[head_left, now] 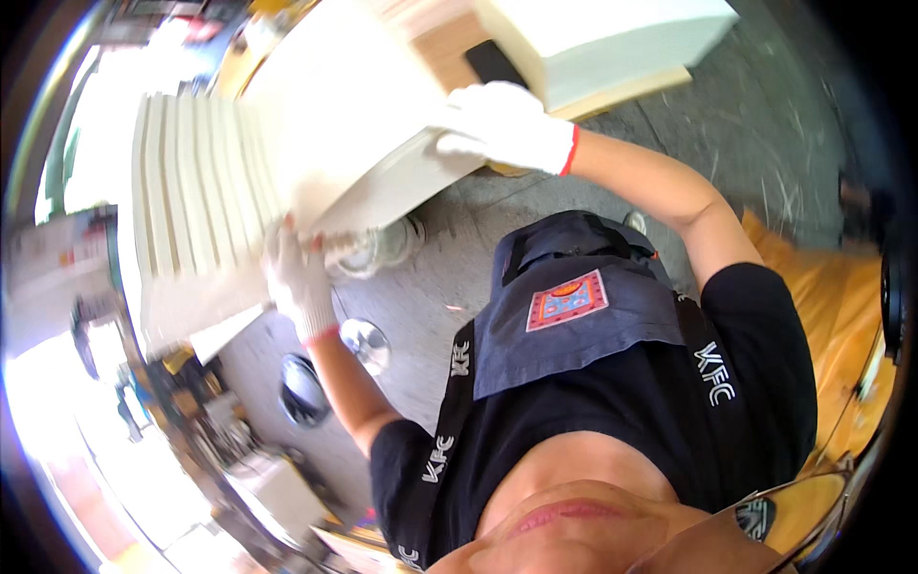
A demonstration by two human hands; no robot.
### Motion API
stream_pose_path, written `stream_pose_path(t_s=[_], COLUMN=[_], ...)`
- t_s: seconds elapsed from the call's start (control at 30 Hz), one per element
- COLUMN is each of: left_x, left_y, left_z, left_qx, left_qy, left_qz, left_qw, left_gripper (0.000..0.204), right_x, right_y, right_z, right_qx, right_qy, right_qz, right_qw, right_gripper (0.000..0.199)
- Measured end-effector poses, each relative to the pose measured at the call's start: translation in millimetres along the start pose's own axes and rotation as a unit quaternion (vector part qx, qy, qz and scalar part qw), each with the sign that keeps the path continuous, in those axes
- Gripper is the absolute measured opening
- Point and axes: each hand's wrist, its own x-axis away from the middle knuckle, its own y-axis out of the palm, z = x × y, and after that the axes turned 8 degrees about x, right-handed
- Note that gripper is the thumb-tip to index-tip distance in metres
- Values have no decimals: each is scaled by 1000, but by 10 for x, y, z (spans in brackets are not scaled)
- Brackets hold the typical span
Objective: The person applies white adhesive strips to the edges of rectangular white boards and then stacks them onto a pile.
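Observation:
A thick stack of large white sheets (373,191) is raised and slanted in front of me. My right hand (502,126), in a white glove with a red cuff, grips its right end, thumb apart from the fingers along the edge. At the near left corner, my left hand (301,279), gloved the same way with bare fingertips showing, is closed on the sheets' edge; that spot is slightly blurred. Just left of it lie more white sheets in stepped layers (196,187). Glare washes out the top surface of the stack.
Another tall white stack (622,57) stands at the far right on a wooden board (641,94). Beside it a dark phone (494,63) lies on a wooden surface. A round stool-like object (304,387) stands on the grey floor (421,316). Orange sheeting (813,316) hangs at right.

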Motion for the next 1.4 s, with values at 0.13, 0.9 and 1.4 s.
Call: stream_pose_path(t_s=[0.13,0.9,1.4], left_x=[233,479,812], left_y=[333,2497,2496], left_z=[466,2795,1467], left_qx=[114,171,165], left_qy=[192,284,-3], left_qz=[124,-681,-638], left_qw=[967,653,752], left_gripper=[27,26,34], right_x=[1030,6096,5521], right_y=[-74,1963,2574], right_z=[318,-949,-142], right_qx=[-29,-188,-239], right_qy=[140,522,588], right_qz=[8,-614,-553], right_qw=[990,561,540], right_gripper=[51,43,59])
